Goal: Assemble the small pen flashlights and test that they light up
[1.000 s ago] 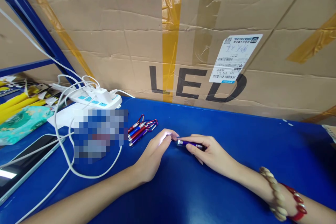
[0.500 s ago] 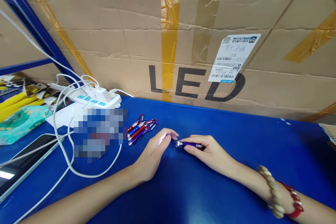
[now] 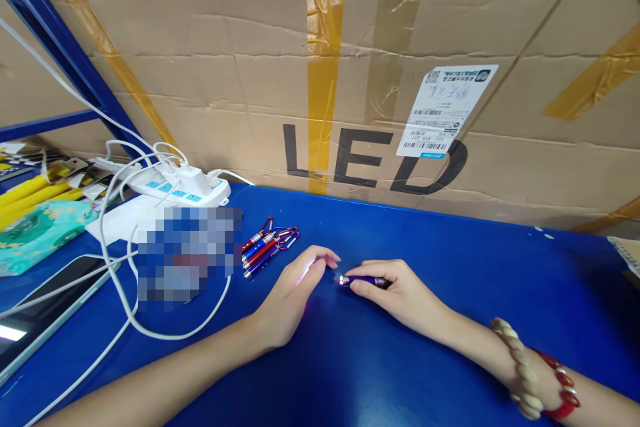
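My right hand (image 3: 400, 293) grips a small purple keychain flashlight (image 3: 363, 280) lying low over the blue table (image 3: 450, 347). Its lit tip points left at my left hand (image 3: 295, 290), which rests on the table with fingers stretched out and together, palm side catching a bright spot of light. Just left of my left hand lies a bunch of several more small flashlights (image 3: 267, 247) in red, blue and purple, with carabiner clips.
A big cardboard box (image 3: 350, 80) marked LED walls off the back. At the left stand a white power strip (image 3: 175, 188) with white cables (image 3: 125, 293), a tablet (image 3: 45, 310), a teal packet (image 3: 40, 230) and yellow items. A blurred patch hides something by the flashlights.
The flashlight in my right hand has shifted slightly down and toward me, and the light spot on my left hand has dimmed a little. My left hand stays put.
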Demonstrator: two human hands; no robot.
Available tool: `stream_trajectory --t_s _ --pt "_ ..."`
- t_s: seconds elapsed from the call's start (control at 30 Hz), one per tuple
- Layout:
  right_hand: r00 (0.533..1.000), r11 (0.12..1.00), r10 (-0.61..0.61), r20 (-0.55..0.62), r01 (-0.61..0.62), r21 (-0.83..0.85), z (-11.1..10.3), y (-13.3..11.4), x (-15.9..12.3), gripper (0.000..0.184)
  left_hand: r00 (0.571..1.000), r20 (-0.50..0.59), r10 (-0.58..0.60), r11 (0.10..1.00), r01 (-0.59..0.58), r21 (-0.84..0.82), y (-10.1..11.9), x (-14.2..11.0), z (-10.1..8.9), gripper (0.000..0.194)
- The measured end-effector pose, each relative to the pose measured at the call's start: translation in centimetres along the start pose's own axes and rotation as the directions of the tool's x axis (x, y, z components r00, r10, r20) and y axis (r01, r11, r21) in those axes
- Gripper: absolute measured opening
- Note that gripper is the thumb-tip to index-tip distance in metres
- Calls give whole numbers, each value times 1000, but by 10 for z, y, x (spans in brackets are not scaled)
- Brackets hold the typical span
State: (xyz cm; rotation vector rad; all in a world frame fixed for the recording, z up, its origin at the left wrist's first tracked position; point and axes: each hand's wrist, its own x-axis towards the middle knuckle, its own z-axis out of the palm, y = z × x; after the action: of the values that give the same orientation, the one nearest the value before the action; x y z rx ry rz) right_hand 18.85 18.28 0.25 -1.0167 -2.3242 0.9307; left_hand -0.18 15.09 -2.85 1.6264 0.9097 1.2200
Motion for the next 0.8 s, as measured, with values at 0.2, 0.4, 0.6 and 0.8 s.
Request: stream_trajectory --t_s 0.2,0.4,0.6,0.8 --pt "1000 1000 1 4 -1 24 1 2 -2 32 1000 3 -1 1000 1 5 3 0 0 28" --pt "1000 999 17 20 -18 49 0 3 -1 30 1000 2 5 1000 -5 7 3 0 0 28" --pt "999 1000 14 40 -15 22 0 1 0 30 1000 -2 -4 1000 4 8 2 0 0 27" --pt "998 1000 -26 56 27 -12 0 -1 -1 40 1000 -3 5 1000 -5 -1 1 0 0 26"
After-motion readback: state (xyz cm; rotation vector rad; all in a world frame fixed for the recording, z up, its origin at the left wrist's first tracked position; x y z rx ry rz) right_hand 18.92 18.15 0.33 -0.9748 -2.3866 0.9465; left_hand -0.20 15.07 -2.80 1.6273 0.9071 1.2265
